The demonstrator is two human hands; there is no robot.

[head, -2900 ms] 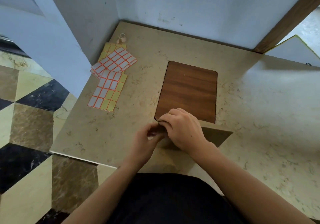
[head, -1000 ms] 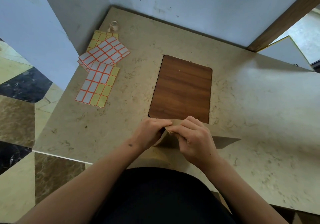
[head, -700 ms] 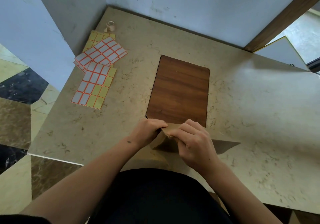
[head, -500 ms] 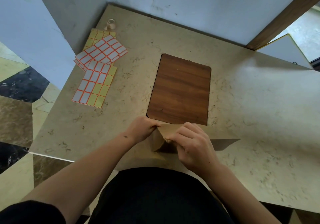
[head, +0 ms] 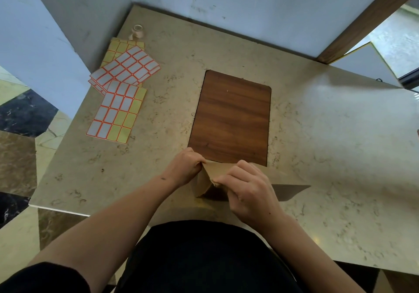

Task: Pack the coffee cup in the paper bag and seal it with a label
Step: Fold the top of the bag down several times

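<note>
A brown paper bag (head: 209, 176) stands at the near edge of the marble table (head: 328, 147), right in front of me. My left hand (head: 187, 165) pinches its top edge from the left. From the right, my right hand (head: 248, 188) grips the same folded top flap. The bag's mouth is pulled slightly apart, showing a dark gap below the flap. No coffee cup is visible; the bag's inside is hidden. Sheets of orange-bordered labels (head: 120, 97) lie at the table's far left.
A wooden board (head: 231, 118) lies flat in the middle of the table, just beyond the bag. A small tape roll (head: 137, 31) sits in the far left corner by the wall. The table's left edge drops to a tiled floor.
The top flap of the bag has been lifted and spread a little, so a dark opening now shows under it. Both hands stay on the bag's top.
</note>
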